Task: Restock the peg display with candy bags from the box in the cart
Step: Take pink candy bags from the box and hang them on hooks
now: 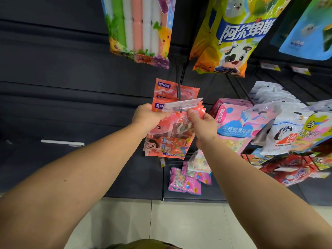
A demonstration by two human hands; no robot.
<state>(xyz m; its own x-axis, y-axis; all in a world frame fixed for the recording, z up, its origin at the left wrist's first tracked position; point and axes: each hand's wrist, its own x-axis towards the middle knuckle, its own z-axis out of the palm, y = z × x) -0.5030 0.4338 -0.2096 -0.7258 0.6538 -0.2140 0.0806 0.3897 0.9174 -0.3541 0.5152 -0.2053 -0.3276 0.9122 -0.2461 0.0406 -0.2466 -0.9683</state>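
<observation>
We hold a stack of orange candy bags (pixel 168 135) at the peg (pixel 179 97): left hand (pixel 147 116) wrapped round the stack, right hand (pixel 201 124) pinching the top edge. Light, floppy, slick film; best gripped nr the header hole.

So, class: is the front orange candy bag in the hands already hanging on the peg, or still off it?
Cannot tell. Both hands, left and right, hold the orange candy bag at the peg tip; its hang hole is hidden.

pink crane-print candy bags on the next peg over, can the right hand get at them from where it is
Probably yes: the pink crane-print candy bags hang just beside the right hand, nothing between. But that hand is gripping the orange-red candy bags.
</observation>
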